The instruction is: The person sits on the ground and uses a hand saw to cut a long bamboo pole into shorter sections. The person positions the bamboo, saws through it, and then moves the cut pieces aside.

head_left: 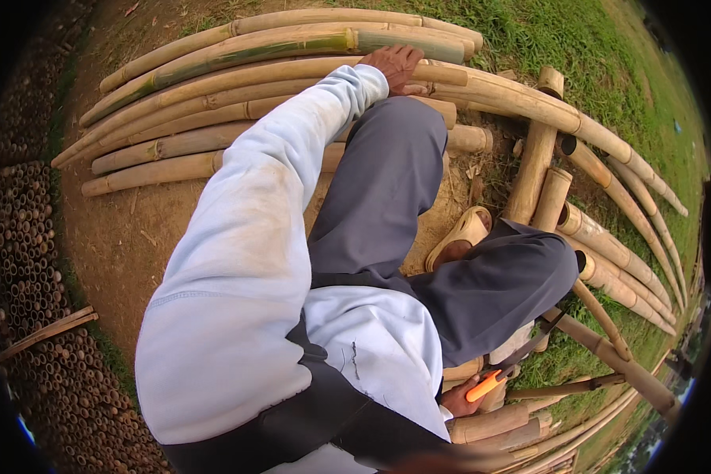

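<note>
My left hand (395, 67) reaches far forward, its fingers bent over a long tan bamboo pole (521, 95) just beyond my knee. That pole runs from the left side across to the far right and lies over a thick upright-looking bamboo post (536, 158). Low on the right, my right hand (464, 397) is closed round an orange-handled blade (486, 386). Its long dark blade points up and to the right, past my bent leg. Whether it is a saw or a knife I cannot tell. Part of that hand is hidden behind my clothing.
Several bamboo poles (174, 146) lie side by side on bare soil at the left, one partly green (268, 49). More poles (624, 253) lie on grass at the right. Stacked bamboo ends (24, 245) fill the far left. My sandalled foot (460, 237) stands between my legs.
</note>
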The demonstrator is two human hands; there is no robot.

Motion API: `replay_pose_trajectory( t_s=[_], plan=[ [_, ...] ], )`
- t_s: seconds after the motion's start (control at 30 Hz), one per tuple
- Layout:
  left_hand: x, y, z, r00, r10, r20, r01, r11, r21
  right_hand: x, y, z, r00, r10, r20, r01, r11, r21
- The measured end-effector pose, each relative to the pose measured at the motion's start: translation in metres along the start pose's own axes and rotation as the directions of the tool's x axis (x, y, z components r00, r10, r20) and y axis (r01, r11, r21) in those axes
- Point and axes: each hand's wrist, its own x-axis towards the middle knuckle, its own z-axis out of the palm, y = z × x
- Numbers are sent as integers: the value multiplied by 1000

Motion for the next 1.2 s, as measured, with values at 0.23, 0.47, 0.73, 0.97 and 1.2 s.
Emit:
replay_pose_trajectory(
  t_s=[0.23,0.47,0.73,0.97,1.2],
  plan=[
    [6,-2,-5,992,-16,121,12,1000,27,-46,-93,-70,917,-394,-56,393,919,-32],
    [8,5,-19,975,-56,213,32,993,114,18,-184,-30,779,-626,5,589,735,335],
    [8,9,-26,952,-146,267,136,989,57,107,-261,178,797,-515,315,194,712,674],
    [12,7,-23,951,-145,273,133,989,63,103,-239,249,722,-518,459,95,731,675],
    [11,7,-23,955,-140,260,128,990,63,90,-240,252,691,-585,425,200,719,665]
  ],
)
